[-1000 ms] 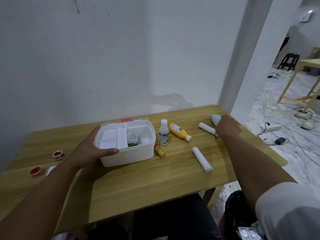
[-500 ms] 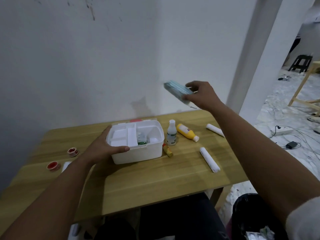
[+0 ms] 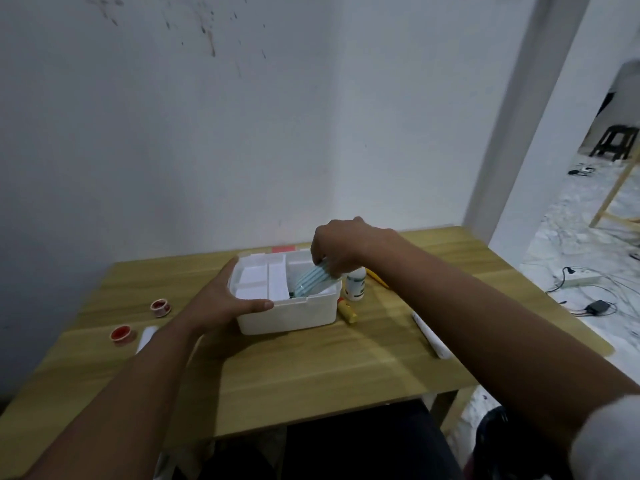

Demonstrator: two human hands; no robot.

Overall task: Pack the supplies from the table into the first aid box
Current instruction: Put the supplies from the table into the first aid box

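Observation:
The white first aid box [image 3: 291,315] stands open on the wooden table [image 3: 311,372]. My left hand [image 3: 221,301] grips its left front corner. My right hand [image 3: 341,245] is above the box's right compartment, shut on a pale blue pack of face masks [image 3: 311,280] that tilts down into that compartment. A white bottle [image 3: 355,287] stands just right of the box, with a small yellow tube [image 3: 347,310] lying in front of it. A yellow bottle [image 3: 377,278] is mostly hidden behind my right forearm. A white gauze roll [image 3: 431,337] lies further right.
Two red tape rolls [image 3: 160,306] [image 3: 121,333] and a white item [image 3: 147,336] lie at the table's left. The wall runs close behind the table. On the floor to the right are cables, a power strip [image 3: 580,280] and a black stool [image 3: 616,142].
My right hand lifted the mask pack from the table's far right, carried it through the air to the left, and has lowered it into the box. My left hand stayed on the box.

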